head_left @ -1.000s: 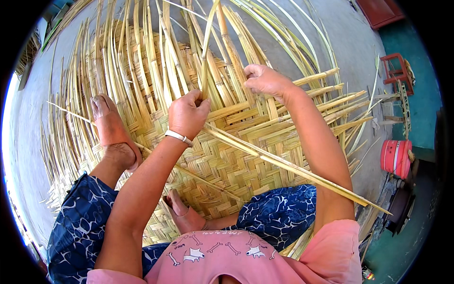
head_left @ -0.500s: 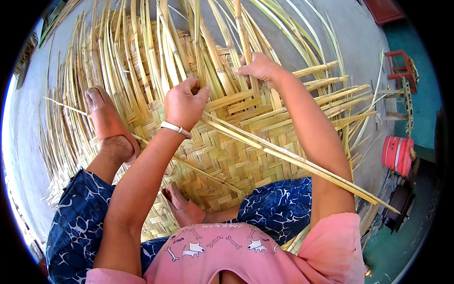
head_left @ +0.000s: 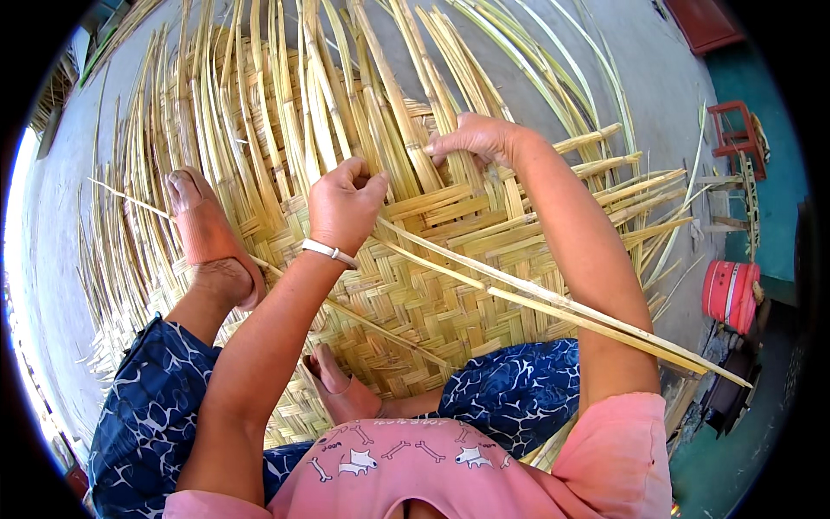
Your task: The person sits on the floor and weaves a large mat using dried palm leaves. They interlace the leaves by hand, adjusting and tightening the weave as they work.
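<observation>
A large mat [head_left: 406,303] of flattened, pale yellow cane strips spreads beneath my hands, its near part woven in a zigzag pattern. My left hand [head_left: 346,206] is closed in a pinch at the weaving edge. From beside it a pair of long split strips [head_left: 553,298] runs to the lower right, across my right arm. Farther right, my right hand [head_left: 475,141] is closed around upright strips [head_left: 428,73], thumb to the left and fingers mostly turned away. Unwoven strips [head_left: 316,95] fan out beyond both hands.
My sandalled left foot [head_left: 207,229] rests on the strips, and my other foot [head_left: 341,385] is on the mat. Strip ends [head_left: 644,195] jut out at right. Beyond them stand a red container [head_left: 731,296] and a small red stool [head_left: 735,134] on the grey floor [head_left: 536,95].
My right hand has come slightly down toward the mat, and the upright strips by it lean more to the left. My left hand keeps its pinch. The whole view has shifted a little.
</observation>
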Available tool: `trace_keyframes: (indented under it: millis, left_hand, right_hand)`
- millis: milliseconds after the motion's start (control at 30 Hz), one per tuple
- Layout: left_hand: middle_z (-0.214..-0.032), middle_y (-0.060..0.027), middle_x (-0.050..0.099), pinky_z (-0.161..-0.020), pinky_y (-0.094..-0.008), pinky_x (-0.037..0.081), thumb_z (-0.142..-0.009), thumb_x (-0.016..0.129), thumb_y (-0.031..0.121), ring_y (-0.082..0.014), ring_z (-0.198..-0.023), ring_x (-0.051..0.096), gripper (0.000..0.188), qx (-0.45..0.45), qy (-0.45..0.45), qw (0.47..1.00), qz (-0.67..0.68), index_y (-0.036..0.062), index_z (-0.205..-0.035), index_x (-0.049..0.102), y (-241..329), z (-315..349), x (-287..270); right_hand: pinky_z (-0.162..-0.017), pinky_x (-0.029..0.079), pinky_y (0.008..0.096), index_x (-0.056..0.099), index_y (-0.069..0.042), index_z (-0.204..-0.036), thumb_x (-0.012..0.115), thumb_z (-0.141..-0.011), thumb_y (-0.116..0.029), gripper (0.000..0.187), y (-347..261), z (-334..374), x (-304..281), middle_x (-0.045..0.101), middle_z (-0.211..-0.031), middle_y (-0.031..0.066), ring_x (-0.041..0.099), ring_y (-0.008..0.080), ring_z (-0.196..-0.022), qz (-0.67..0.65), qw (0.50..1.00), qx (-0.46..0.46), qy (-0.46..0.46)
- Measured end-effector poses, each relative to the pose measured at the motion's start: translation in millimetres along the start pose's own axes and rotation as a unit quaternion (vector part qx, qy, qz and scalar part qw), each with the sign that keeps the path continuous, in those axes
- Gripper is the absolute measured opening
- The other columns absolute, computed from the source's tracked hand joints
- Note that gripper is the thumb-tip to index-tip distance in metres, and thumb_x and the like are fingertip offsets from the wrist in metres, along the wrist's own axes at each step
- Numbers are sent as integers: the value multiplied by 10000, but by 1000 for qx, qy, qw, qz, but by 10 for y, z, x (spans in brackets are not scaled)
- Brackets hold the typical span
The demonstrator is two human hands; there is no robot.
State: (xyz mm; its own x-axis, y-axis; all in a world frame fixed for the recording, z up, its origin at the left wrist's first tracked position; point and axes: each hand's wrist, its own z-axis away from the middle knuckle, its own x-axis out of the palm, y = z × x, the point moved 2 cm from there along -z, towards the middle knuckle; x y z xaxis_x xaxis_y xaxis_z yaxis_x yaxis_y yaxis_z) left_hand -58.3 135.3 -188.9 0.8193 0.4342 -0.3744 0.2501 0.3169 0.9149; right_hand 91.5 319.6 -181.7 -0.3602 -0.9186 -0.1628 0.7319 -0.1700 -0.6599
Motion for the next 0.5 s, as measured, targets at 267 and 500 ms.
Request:
trace_keyframes:
  millis: [267, 500]
  left_hand:
    - [-654, 31, 557, -517, -229, 392, -862, 689, 142, -36, -596, 437, 196, -6, -13, 1000, 1, -8, -770, 602, 20, -11, 9]
    - [-668, -90, 649, -579, -321, 485, -813, 693, 240, -163, -578, 583, 246, -47, 20, 999, 10, -1, -801, 647, -182, -81, 85]
  right_hand:
    - [-741, 490, 331, 655, -86, -1000, 765, -778, -252, 299, 175, -131, 17, 660, -875, 39, 613, 152, -823, -16, 1000, -19, 11]
    - [-840, 467, 309, 643, -45, -1010, 757, -763, -167, 298, 315, -110, 90, 671, -923, 81, 619, 178, -864, -41, 987, -123, 97]
